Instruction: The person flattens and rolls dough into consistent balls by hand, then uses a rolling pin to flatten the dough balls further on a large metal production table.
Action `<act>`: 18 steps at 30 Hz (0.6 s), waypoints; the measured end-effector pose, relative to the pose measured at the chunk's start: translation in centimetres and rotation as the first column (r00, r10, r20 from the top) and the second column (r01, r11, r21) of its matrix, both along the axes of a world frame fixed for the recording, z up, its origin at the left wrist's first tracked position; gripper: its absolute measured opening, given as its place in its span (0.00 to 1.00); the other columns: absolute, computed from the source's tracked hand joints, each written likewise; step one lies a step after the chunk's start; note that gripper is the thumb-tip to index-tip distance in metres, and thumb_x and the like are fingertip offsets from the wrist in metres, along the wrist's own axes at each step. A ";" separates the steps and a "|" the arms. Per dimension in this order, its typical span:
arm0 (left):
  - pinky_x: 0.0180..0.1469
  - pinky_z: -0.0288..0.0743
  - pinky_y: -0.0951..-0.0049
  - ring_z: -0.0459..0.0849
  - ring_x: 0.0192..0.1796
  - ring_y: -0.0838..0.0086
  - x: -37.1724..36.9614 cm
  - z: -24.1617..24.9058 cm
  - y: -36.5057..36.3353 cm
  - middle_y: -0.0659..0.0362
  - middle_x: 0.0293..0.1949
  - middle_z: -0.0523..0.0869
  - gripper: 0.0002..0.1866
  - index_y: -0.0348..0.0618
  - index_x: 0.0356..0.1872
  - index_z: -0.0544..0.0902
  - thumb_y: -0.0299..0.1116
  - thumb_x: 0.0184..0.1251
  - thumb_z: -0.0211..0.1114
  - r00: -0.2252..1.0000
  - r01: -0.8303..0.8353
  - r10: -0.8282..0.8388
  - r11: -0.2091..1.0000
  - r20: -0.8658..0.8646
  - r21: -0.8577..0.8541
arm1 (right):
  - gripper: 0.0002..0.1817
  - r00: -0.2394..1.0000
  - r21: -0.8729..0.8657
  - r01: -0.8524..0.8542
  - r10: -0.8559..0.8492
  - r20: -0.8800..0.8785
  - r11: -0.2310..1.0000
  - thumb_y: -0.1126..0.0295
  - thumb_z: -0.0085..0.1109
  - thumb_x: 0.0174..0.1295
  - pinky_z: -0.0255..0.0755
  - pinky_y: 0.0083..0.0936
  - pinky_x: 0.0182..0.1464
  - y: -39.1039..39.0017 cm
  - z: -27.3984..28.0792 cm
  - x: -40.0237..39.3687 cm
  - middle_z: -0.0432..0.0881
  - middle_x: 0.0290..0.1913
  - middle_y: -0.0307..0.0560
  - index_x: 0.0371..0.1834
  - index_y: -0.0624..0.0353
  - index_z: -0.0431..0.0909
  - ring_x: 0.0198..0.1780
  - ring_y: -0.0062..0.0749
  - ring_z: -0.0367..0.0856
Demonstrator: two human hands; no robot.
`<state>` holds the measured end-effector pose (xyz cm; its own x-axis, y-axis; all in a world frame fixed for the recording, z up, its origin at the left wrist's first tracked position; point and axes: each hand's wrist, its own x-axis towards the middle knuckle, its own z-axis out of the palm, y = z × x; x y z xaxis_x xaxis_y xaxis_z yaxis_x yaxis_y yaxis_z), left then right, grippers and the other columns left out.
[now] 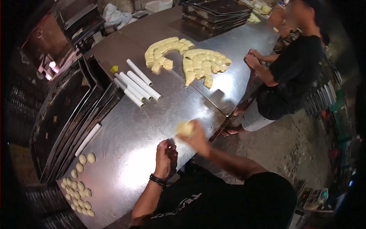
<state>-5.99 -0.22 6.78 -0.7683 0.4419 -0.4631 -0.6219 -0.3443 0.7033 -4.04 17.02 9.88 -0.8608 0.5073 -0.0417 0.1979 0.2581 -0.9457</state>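
A pale yellow lump of dough point(183, 129) is held in my right hand point(197, 139), raised over the near edge of the metal table; motion blurs both. Just left of it and lower, my left hand point(164, 158) is upright with fingers loosely bent. Nothing shows in it, though its palm side is partly in shadow. A dark band circles that wrist. Farther up the table, two curved groups of yellow dough pieces point(164, 49) point(204, 65) lie side by side. Small round dough balls point(78, 192) cluster at the lower left corner.
Several white tubes point(139, 86) lie left of centre, and another white tube point(87, 139) rests by dark trays point(65, 122) leaning along the left edge. Stacked dark trays point(215, 15) stand at the back. A person in black point(295, 72) stands at the right edge, hands together.
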 end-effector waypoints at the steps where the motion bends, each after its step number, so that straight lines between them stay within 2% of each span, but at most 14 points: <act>1: 0.52 0.73 0.69 0.77 0.52 0.70 0.2 -1.4 -0.9 0.56 0.49 0.78 0.26 0.43 0.55 0.72 0.55 0.76 0.42 0.999 -0.039 0.039 0.995 0.005 0.087 | 0.30 0.998 -0.045 -0.054 0.053 -0.022 0.998 0.62 0.81 0.43 0.75 0.27 0.43 -3.9 -1.1 0.6 0.78 0.37 0.42 0.43 0.59 0.70 0.40 0.27 0.77; 3: 0.47 0.75 0.69 0.77 0.42 0.72 1.1 3.0 -2.4 0.56 0.41 0.77 0.21 0.42 0.45 0.70 0.51 0.79 0.40 0.931 -0.362 0.363 0.932 0.050 -0.021 | 0.26 0.981 -0.209 -0.192 0.184 -0.055 0.959 0.65 0.80 0.45 0.74 0.25 0.43 -10.2 -2.8 1.6 0.77 0.37 0.41 0.40 0.58 0.70 0.39 0.25 0.76; 4: 0.44 0.74 0.70 0.77 0.39 0.72 0.7 -0.6 -4.8 0.57 0.37 0.77 0.20 0.43 0.38 0.70 0.48 0.80 0.39 0.889 -0.451 0.448 0.892 0.099 0.013 | 0.24 0.994 -0.255 -0.114 0.110 -0.028 0.960 0.68 0.78 0.47 0.74 0.24 0.43 -12.0 -3.2 1.5 0.77 0.37 0.40 0.40 0.58 0.69 0.39 0.24 0.76; 5: 0.41 0.73 0.71 0.76 0.35 0.72 0.9 0.9 -7.0 0.58 0.33 0.76 0.18 0.42 0.35 0.71 0.44 0.80 0.40 0.870 -0.477 0.388 0.820 -0.305 -0.317 | 0.23 0.999 -0.300 -0.041 0.044 0.003 0.953 0.71 0.76 0.48 0.74 0.22 0.43 -13.0 -3.2 1.1 0.76 0.37 0.39 0.39 0.58 0.69 0.39 0.23 0.76; 6: 0.39 0.72 0.73 0.75 0.35 0.75 1.3 0.3 -9.4 0.60 0.30 0.75 0.17 0.42 0.32 0.69 0.42 0.80 0.41 0.829 -0.500 0.300 0.776 -0.472 -0.385 | 0.21 0.996 -0.579 0.030 -0.074 -0.053 0.815 0.76 0.72 0.51 0.73 0.19 0.41 -12.9 -2.6 0.1 0.75 0.36 0.39 0.41 0.58 0.67 0.40 0.22 0.75; 8: 0.38 0.70 0.76 0.72 0.34 0.79 2.4 -2.9 -14.9 0.63 0.28 0.72 0.19 0.43 0.28 0.64 0.44 0.79 0.44 0.755 -0.578 0.176 0.634 -0.632 -0.513 | 0.22 0.953 -0.635 0.188 -0.295 -0.067 0.749 0.76 0.71 0.53 0.73 0.20 0.39 -11.2 -1.6 -1.8 0.76 0.36 0.40 0.44 0.58 0.65 0.37 0.22 0.76; 9: 0.35 0.69 0.76 0.72 0.31 0.78 3.0 -2.7 -16.8 0.63 0.27 0.72 0.20 0.43 0.27 0.66 0.47 0.78 0.47 0.733 -0.632 0.261 0.604 -0.628 -0.486 | 0.22 0.922 -0.656 0.227 -0.376 -0.093 0.720 0.73 0.71 0.54 0.72 0.21 0.38 -9.5 -2.3 -2.9 0.77 0.36 0.41 0.45 0.59 0.65 0.36 0.23 0.76; 11: 0.31 0.67 0.74 0.71 0.30 0.79 4.5 3.0 -17.3 0.64 0.26 0.73 0.20 0.42 0.26 0.69 0.43 0.78 0.47 0.753 -0.645 0.403 0.609 -0.521 -0.461 | 0.21 0.942 -0.412 0.091 -0.212 -0.258 0.906 0.71 0.71 0.54 0.73 0.23 0.38 -4.6 -4.7 -4.7 0.78 0.38 0.44 0.45 0.59 0.68 0.36 0.27 0.78; 12: 0.38 0.71 0.69 0.76 0.33 0.71 4.9 -3.7 -23.3 0.57 0.28 0.77 0.17 0.37 0.30 0.73 0.38 0.77 0.47 0.764 -0.550 0.006 0.530 -0.645 -0.646 | 0.19 0.987 -0.024 -0.148 0.146 -0.068 0.989 0.66 0.68 0.53 0.72 0.28 0.46 -2.7 -5.0 -4.4 0.77 0.42 0.48 0.43 0.59 0.71 0.42 0.36 0.77; 13: 0.47 0.70 0.62 0.76 0.42 0.61 4.7 -1.5 -23.9 0.49 0.34 0.77 0.11 0.33 0.36 0.74 0.33 0.72 0.50 0.570 -0.581 -0.541 0.267 -0.619 -0.769 | 0.17 0.929 0.314 -0.294 0.348 -0.130 0.903 0.66 0.68 0.52 0.72 0.31 0.48 -1.3 -5.1 -5.0 0.76 0.41 0.47 0.40 0.59 0.72 0.43 0.38 0.76; 15: 0.50 0.65 0.51 0.71 0.45 0.50 2.4 -3.0 -23.2 0.44 0.38 0.74 0.11 0.32 0.38 0.73 0.32 0.64 0.52 0.475 -0.734 -0.539 0.194 -0.695 -0.651 | 0.14 0.674 0.843 -0.367 0.737 -0.049 0.392 0.66 0.67 0.51 0.70 0.35 0.54 0.0 -5.5 -7.6 0.75 0.39 0.45 0.36 0.59 0.73 0.45 0.41 0.75; 16: 0.53 0.65 0.55 0.70 0.47 0.52 0.6 -3.2 -21.9 0.43 0.44 0.73 0.13 0.31 0.42 0.74 0.31 0.61 0.55 0.532 -0.752 -0.398 0.184 -0.747 -0.633 | 0.16 0.738 0.818 -0.347 0.671 -0.064 0.459 0.62 0.67 0.47 0.65 0.40 0.54 -1.4 -6.2 -9.6 0.75 0.38 0.50 0.33 0.59 0.73 0.47 0.48 0.71; 17: 0.54 0.65 0.58 0.69 0.49 0.53 -2.0 -8.1 -19.4 0.43 0.45 0.71 0.17 0.31 0.46 0.73 0.29 0.56 0.59 0.375 -0.901 0.295 0.340 -0.879 -0.270 | 0.15 0.780 0.793 -0.307 0.617 -0.107 0.526 0.63 0.67 0.47 0.65 0.40 0.52 -3.1 -6.5 -11.6 0.75 0.37 0.49 0.32 0.59 0.73 0.45 0.48 0.71; 18: 0.48 0.68 0.59 0.71 0.45 0.55 -4.2 -9.0 -18.4 0.45 0.39 0.73 0.14 0.33 0.41 0.74 0.25 0.52 0.60 0.371 -0.927 0.335 0.193 -0.866 -0.323 | 0.15 0.816 0.755 -0.292 0.565 -0.125 0.588 0.64 0.66 0.47 0.65 0.41 0.49 -5.3 -7.0 -12.8 0.75 0.36 0.49 0.31 0.58 0.72 0.44 0.47 0.72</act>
